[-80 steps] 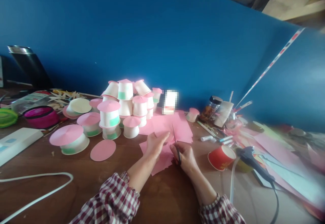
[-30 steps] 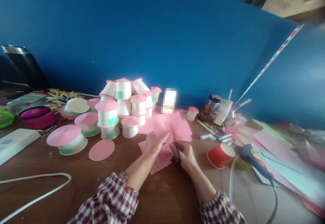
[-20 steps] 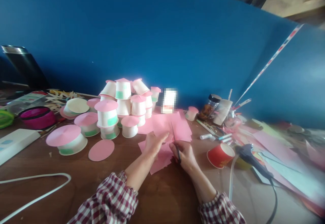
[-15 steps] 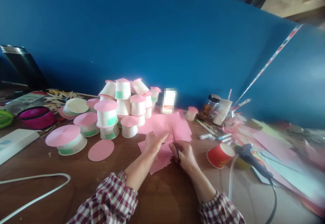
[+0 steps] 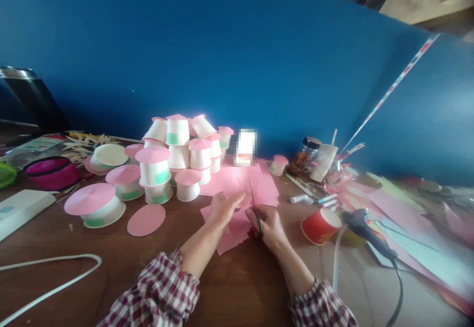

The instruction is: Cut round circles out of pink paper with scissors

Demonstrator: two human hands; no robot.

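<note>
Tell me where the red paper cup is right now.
In the head view, the red paper cup is on the table's right side, between the right hand and the hot glue gun.

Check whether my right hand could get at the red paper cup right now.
Probably yes: the red paper cup stands to the right of your right hand, with only bare brown table visible between. Its fingers hold black-handled scissors, though, so they would likely need freeing first.
</note>
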